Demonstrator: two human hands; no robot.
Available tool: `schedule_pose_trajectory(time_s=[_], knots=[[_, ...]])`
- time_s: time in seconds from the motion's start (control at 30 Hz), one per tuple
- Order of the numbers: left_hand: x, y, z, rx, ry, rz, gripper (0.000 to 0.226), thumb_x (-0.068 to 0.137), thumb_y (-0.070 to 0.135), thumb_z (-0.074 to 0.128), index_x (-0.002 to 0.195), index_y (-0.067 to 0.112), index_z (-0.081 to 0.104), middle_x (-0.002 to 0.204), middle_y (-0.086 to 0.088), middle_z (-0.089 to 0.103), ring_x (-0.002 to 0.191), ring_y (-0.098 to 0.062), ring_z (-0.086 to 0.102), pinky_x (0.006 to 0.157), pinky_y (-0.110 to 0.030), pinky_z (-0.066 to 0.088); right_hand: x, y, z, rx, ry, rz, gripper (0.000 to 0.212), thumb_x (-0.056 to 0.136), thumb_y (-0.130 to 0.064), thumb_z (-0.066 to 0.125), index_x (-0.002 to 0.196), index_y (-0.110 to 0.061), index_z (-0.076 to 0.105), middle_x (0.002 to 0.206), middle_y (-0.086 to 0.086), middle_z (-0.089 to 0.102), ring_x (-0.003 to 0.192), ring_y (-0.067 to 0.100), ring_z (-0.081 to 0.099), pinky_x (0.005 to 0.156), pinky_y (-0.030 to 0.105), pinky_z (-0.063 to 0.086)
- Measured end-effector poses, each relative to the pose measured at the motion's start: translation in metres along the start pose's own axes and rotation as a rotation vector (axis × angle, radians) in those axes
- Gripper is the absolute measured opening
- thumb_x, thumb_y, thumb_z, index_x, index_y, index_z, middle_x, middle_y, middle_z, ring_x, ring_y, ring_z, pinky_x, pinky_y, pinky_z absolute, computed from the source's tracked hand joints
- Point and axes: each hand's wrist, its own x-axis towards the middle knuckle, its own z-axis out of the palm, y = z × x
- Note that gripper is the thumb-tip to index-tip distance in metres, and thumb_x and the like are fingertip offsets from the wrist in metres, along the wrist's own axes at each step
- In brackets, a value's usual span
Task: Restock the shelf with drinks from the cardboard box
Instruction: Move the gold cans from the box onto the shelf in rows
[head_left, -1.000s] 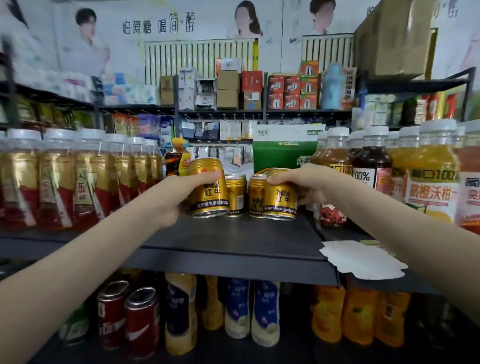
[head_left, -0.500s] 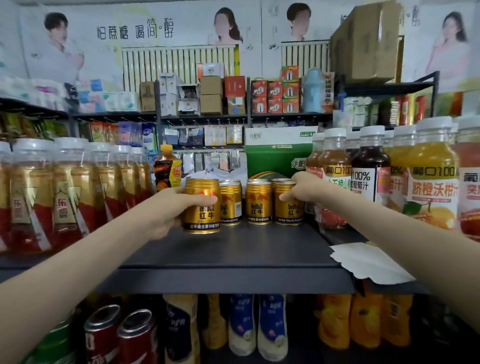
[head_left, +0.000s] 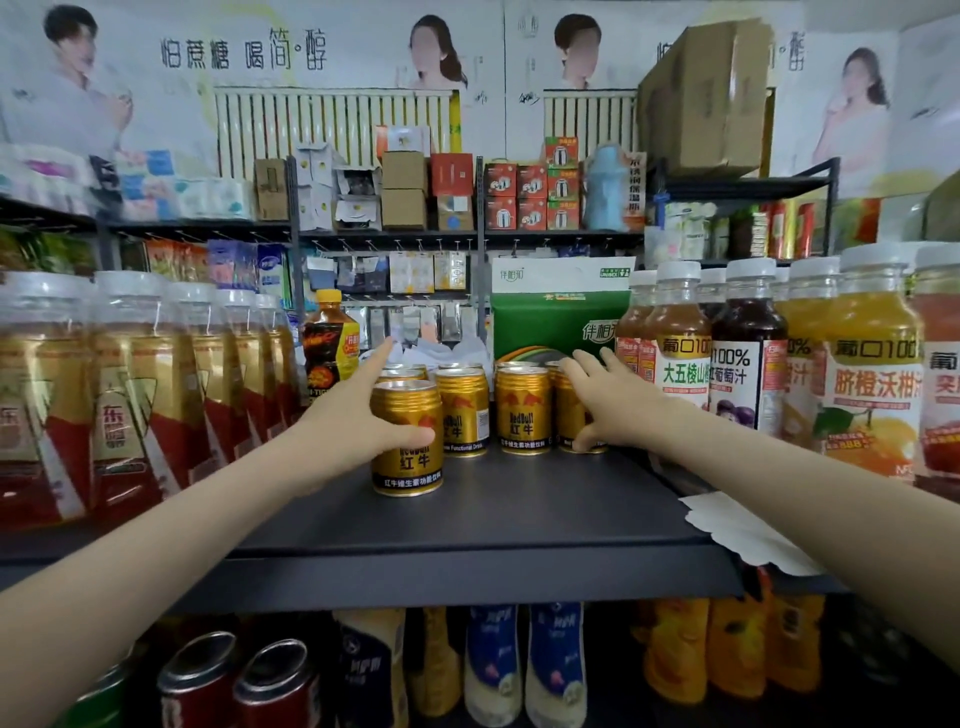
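Several gold energy-drink cans stand on the dark shelf (head_left: 493, 525). The nearest gold can (head_left: 408, 467) stands in front of the row at its left end. My left hand (head_left: 348, 426) holds it, with the thumb across its front and the index finger pointing up past it. Two more gold cans (head_left: 462, 415) (head_left: 522, 415) stand side by side behind. My right hand (head_left: 618, 405) touches the rightmost gold can (head_left: 569, 423), fingers spread straight over its top and thumb against its lower side. No open cardboard box of drinks is in view.
Tea bottles (head_left: 119, 395) crowd the shelf's left side and juice bottles (head_left: 748, 353) its right. A green carton (head_left: 550, 317) stands behind the cans. White paper (head_left: 743, 530) lies at the shelf's right front edge. Cans and bottles fill the shelf below. A closed cardboard box (head_left: 701, 93) sits high up.
Both cans now stand on the shelf; a second ago they were tilted in the air. My right hand's fingers have straightened off its can. The left index finger has lifted.
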Motion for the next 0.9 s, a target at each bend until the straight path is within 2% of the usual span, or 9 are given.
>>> schedule_pose_trajectory(time_s=[0.07,0.1,0.2,0.37,0.47,0.6,0.7,0.8,0.9], knots=[[-0.003,0.000,-0.001,0.290,0.047,0.134,0.101,0.078,0.041,0.074,0.146,0.050,0.000,0.152,-0.005,0.023,0.128,-0.021,0.039,0.099,-0.031,0.037,-0.002,-0.005,0.001,-0.239,0.098,-0.038,0.100,0.075,-0.049,0.074,0.146,-0.006,0.019,0.153,0.015,0.024,0.143,0.033,0.019,0.117,0.041,0.020],[-0.003,0.000,0.000,0.372,0.044,0.169,0.097,0.078,0.046,0.072,0.146,0.051,0.001,0.151,-0.005,0.022,0.125,-0.020,0.039,0.097,-0.029,0.037,-0.001,-0.007,0.000,-0.274,0.128,-0.048,0.096,0.074,-0.049,0.074,0.144,-0.005,0.024,0.148,0.013,0.032,0.137,0.030,0.028,0.113,0.038,0.026],[-0.003,-0.002,0.002,0.479,0.030,0.181,0.086,0.079,0.052,0.069,0.147,0.045,0.016,0.149,-0.005,0.027,0.131,-0.024,0.038,0.100,-0.032,0.038,-0.001,-0.011,-0.004,-0.201,0.140,-0.044,0.094,0.074,-0.041,0.077,0.143,-0.004,0.024,0.138,0.010,0.042,0.128,0.025,0.039,0.105,0.033,0.035],[0.000,-0.008,-0.009,0.350,0.024,0.157,0.075,0.075,0.037,0.077,0.141,0.039,0.040,0.145,-0.004,0.038,0.133,-0.024,0.035,0.106,-0.037,0.034,-0.006,-0.019,-0.004,-0.148,0.191,-0.110,0.104,0.078,-0.039,0.074,0.150,-0.007,0.007,0.152,0.011,0.024,0.139,0.026,0.025,0.116,0.034,0.020],[0.006,-0.017,-0.019,0.285,0.012,0.140,0.071,0.073,0.031,0.080,0.134,0.044,0.046,0.146,-0.002,0.039,0.134,-0.024,0.035,0.107,-0.041,0.035,-0.009,-0.039,-0.011,0.011,0.277,-0.175,0.099,0.084,-0.036,0.069,0.153,-0.011,0.003,0.157,0.009,0.017,0.143,0.024,0.017,0.116,0.032,0.016],[0.014,-0.034,-0.029,0.207,0.033,0.111,0.072,0.070,0.030,0.082,0.132,0.046,0.049,0.144,0.001,0.043,0.132,-0.023,0.039,0.108,-0.046,0.037,0.005,-0.074,-0.019,0.185,0.284,-0.291,0.094,0.086,-0.033,0.068,0.153,-0.015,0.005,0.156,0.006,0.020,0.142,0.022,0.019,0.114,0.031,0.020],[0.019,-0.040,-0.032,0.128,0.014,0.103,0.072,0.071,0.021,0.082,0.134,0.038,0.051,0.143,0.004,0.046,0.131,-0.020,0.041,0.108,-0.046,0.038,0.020,-0.094,-0.016,0.158,0.247,-0.306,0.088,0.086,-0.029,0.068,0.152,-0.016,0.012,0.152,0.009,0.026,0.139,0.025,0.024,0.112,0.033,0.024],[0.025,-0.042,-0.035,0.050,-0.092,0.106,0.067,0.077,0.010,0.077,0.135,0.032,0.051,0.137,0.006,0.049,0.125,-0.017,0.047,0.102,-0.039,0.044,0.031,-0.104,-0.013,0.121,0.224,-0.255,0.081,0.085,-0.024,0.068,0.149,-0.017,0.018,0.144,0.013,0.038,0.133,0.029,0.033,0.107,0.037,0.031],[0.029,-0.042,-0.039,0.083,-0.167,0.137,0.064,0.082,0.009,0.072,0.137,0.030,0.047,0.130,0.010,0.048,0.119,-0.013,0.048,0.093,-0.027,0.044,0.036,-0.105,-0.012,0.127,0.210,-0.233,0.080,0.086,-0.022,0.068,0.148,-0.017,0.018,0.142,0.013,0.039,0.130,0.029,0.035,0.105,0.037,0.032]])
